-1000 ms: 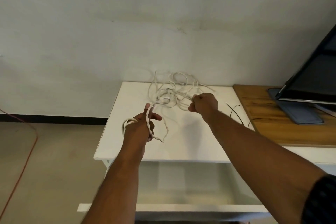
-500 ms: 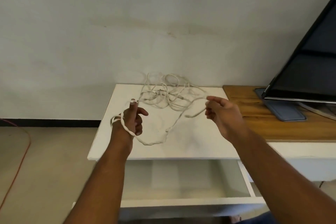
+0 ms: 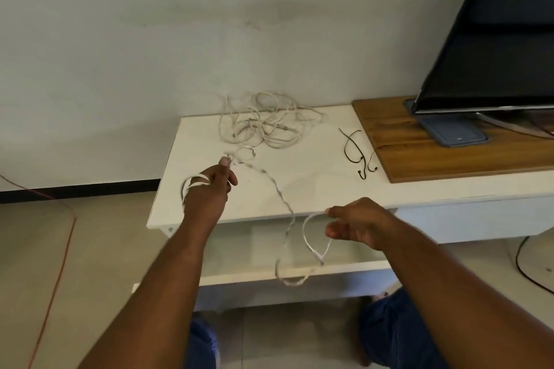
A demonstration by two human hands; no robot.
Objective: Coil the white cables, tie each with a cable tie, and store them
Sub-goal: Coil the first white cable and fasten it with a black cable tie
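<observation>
**One coil begun, ties not yet touched**

Nearest, at 4 o'clock, the right hand (image 3: 356, 223) has its grip closed on the white cable (image 3: 281, 198), pinching it between thumb and fingertips. A slack loop sags below the hand in front of the open drawer (image 3: 344, 268). At 8 o'clock the left hand (image 3: 209, 189) has a few turns of the same cable wound round it, and its grip pinches the strand near the thumb. The run between the two hands crosses the front edge of the desk (image 3: 314, 183).

Farther out, at 12 o'clock, the tangle of white cables (image 3: 263, 123) lies loose on the desk by the wall, and the held cable seems to lead into it. At 2 o'clock the black cable ties (image 3: 356, 147) lie unused beside a wooden board (image 3: 434, 153) that carries a monitor (image 3: 494, 39).

The job looks barely started. A few turns are wound, but no coil is finished, tied or stored. What remains is to draw this cable free, finish its coil, tie it, repeat for the rest of the tangle, and put them away, most likely in the drawer.
</observation>
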